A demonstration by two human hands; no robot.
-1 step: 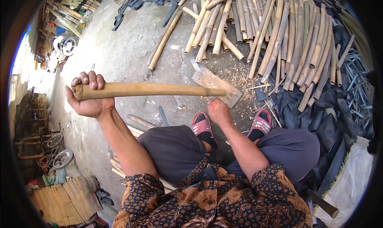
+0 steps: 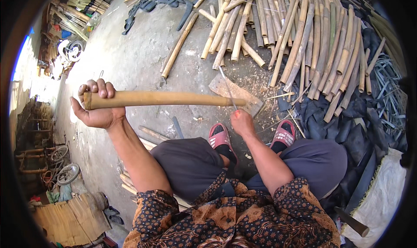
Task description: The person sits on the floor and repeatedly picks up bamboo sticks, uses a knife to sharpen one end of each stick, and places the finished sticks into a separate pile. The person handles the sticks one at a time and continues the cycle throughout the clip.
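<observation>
My left hand (image 2: 100,112) is closed round the thick end of a bamboo pole (image 2: 165,98), held level across in front of me. The pole's thin end lies over a flat wooden block (image 2: 220,85) on the floor. My right hand (image 2: 243,122) is a fist just below that end, gripping a knife (image 2: 226,85) whose handle is hidden inside the fingers. Its blade shows nearly edge-on as a thin line, crossing the pole near its thin end. Whether the blade touches the pole, I cannot tell.
Cut bamboo poles (image 2: 299,44) lie heaped at the far right, beside dark sheeting (image 2: 354,128) and blue-grey strips (image 2: 385,87). Wood chips (image 2: 247,76) surround the block. My sandalled feet (image 2: 219,137) stand close to it. Another blade-like tool (image 2: 352,222) lies at the lower right.
My right hand has shifted slightly right, and the knife has turned so its blade shows edge-on across the pole. The left hand and the pole stay nearly still.
</observation>
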